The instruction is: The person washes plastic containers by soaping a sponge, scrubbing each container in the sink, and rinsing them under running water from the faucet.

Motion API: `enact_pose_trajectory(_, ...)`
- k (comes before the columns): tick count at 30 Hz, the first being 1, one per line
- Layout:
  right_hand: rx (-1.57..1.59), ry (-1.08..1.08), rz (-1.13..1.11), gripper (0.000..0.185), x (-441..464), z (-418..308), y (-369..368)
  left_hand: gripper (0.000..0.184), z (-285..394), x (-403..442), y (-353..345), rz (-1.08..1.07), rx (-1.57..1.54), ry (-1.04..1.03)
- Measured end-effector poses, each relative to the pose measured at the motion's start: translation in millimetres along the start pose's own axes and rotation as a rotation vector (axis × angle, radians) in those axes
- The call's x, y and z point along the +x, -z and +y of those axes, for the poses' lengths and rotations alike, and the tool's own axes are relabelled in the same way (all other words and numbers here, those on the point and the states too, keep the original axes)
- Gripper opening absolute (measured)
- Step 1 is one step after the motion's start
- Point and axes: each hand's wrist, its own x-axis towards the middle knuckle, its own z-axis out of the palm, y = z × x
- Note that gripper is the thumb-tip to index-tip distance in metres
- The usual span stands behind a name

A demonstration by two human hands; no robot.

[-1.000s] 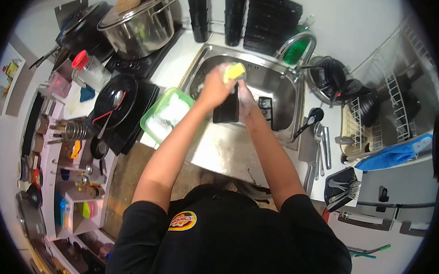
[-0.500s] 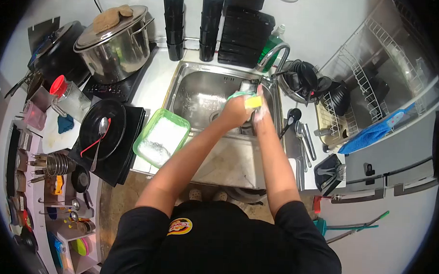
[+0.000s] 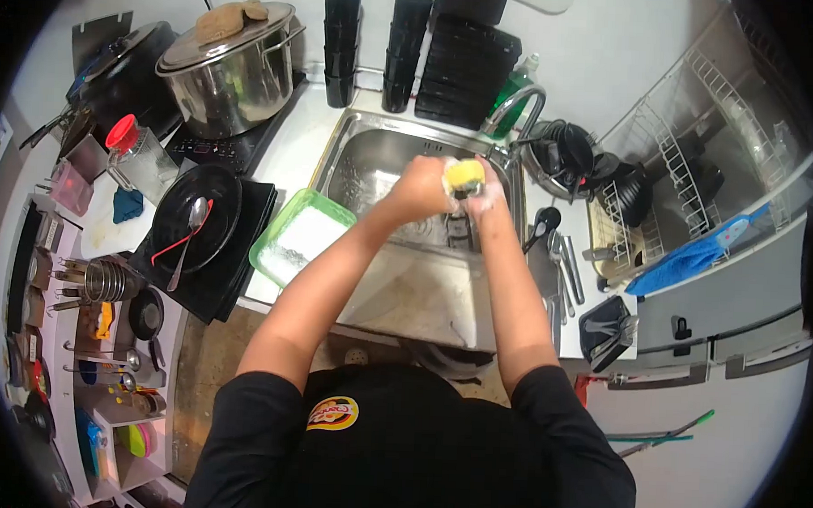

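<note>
L hand (image 3: 420, 186): closed on sponge (image 3: 466, 174), over sink (image 3: 361, 165)
R hand (image 3: 490, 191): sudsy, v. close; grip hidden, can't tell
Risk: slick suds (image 3: 492, 201) cd loosen L grip, sponge drops

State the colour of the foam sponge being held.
The soapy block-shaped sponge is yellow on its upper face, best seen in the head view.

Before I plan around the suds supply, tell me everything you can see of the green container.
The green container looks like translucent plastic: rectangular, round-cornered, shallow and lidless. It sits upright on the white counter, angled, between the sink and the stacked black trays. White suds cover much of its inside, with a greyer, thinner patch towards the person. The left forearm crosses just beside it; whether they touch, I cannot tell.
</note>
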Motion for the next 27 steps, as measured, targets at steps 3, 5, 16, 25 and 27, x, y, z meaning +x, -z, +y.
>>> enact_pose_trajectory(3, 0.039, 0.118, -0.194, 0.053, -48.4, -16.1, -9.0, 0.044, 14.2, 20.3, 39.9, 0.058, -0.385, 0.149)
enact_pose_trajectory(5, 0.03, 0.024, -0.503, 0.041, -39.4, -28.8, 22.2, 0.042, 9.9, 32.2, 55.9, 0.109, -0.732, 0.269)
enact_pose_trajectory(16, -0.499, 0.25, -0.235, 0.024, -91.7, -19.4, 10.5, 0.051, -38.8, 31.3, 7.3, 0.282, -0.215, 0.227)
enact_pose_trajectory(25, -1.021, 1.058, -0.327, 0.027, -35.1, 32.3, 43.2, 0.026, 0.2, 28.1, -84.7, 0.624, 0.109, -0.045)
enact_pose_trajectory(27, -0.795, 0.804, -0.333, 0.025, -43.0, 32.0, 48.0, 0.02, -30.1, 33.1, -62.9, 0.548, -0.116, 0.223)
